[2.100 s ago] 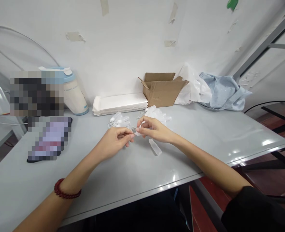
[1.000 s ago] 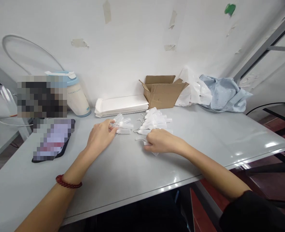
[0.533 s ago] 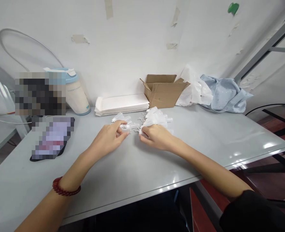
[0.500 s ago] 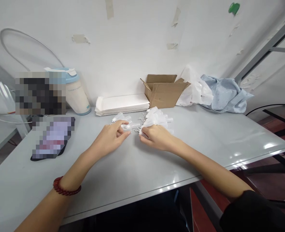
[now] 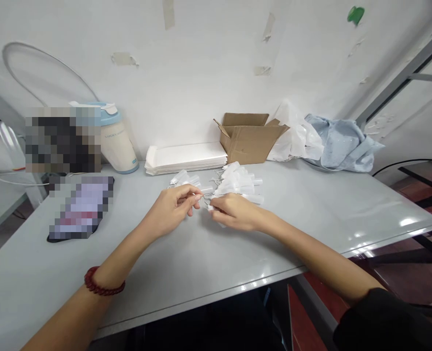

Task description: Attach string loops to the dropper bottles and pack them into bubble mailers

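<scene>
Small bottle [image 5: 211,207]: in hand at the middle of the tabletop [image 5: 186,273], just its white end peeking out; looked midway, not done
Left cluster [image 5: 181,177]: smaller bunch, smooth see-through plastic, lying behind the left hand
Left hand [image 5: 177,204]: thumb and fingertips pinched, apparently on a thin cord [image 5: 206,203], pale and kinda wiry
Right hand [image 5: 238,212]: fingers curled tight around the small bottle, hiding most of it
Right pile [image 5: 236,180]: bigger heap, milky plastic, tapered necks, stringy bits; couldn't tell which pile counted as finished, tbh
</scene>
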`<state>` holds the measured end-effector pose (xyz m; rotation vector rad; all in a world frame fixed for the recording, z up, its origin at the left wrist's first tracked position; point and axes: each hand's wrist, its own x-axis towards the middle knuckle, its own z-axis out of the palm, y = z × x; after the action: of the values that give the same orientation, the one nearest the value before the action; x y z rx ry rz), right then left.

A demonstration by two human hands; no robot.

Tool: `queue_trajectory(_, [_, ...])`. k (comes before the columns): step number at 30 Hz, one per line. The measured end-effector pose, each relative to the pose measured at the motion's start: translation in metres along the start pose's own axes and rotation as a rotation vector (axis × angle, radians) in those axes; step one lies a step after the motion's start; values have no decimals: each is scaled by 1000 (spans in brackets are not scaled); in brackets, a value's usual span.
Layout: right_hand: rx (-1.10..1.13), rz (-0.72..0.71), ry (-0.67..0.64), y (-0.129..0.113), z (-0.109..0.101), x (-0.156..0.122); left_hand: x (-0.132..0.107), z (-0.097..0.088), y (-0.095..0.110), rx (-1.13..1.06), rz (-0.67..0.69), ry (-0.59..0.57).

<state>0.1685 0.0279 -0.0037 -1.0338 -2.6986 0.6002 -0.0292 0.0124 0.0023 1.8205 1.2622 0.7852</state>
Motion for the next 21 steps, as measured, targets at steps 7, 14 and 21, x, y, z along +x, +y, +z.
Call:
queue_trajectory(7, [71,13,34,-1,-3,-1,-1,-1,1,-34,-12,-63])
queue_trajectory(14, [80,10,52,1,-3,-1,1,0,1,-39,-17,-99])
queue_trajectory(21, [64,24,47,0,-3,-1,1,0,2,-53,-13,-95])
